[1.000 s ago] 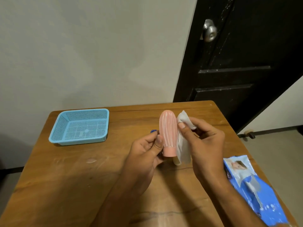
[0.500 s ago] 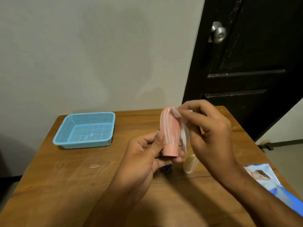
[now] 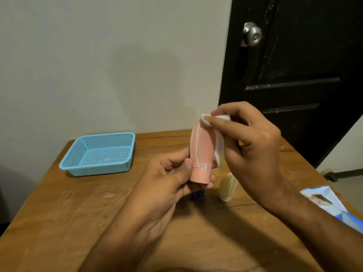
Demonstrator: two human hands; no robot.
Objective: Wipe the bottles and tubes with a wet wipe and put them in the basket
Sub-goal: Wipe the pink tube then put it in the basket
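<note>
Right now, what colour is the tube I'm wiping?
Pink, with thin pale lengthwise stripes and a plain pink cap; the pink tube shows in the head view.

A wooden surface (image 3: 59,222) with pale scuff marks stands against a plain grey wall (image 3: 108,65). To the right is a black panelled door (image 3: 304,79) with a round metal knob (image 3: 252,34). A strip of pale floor (image 3: 351,191) shows beyond the surface's right edge.
</note>
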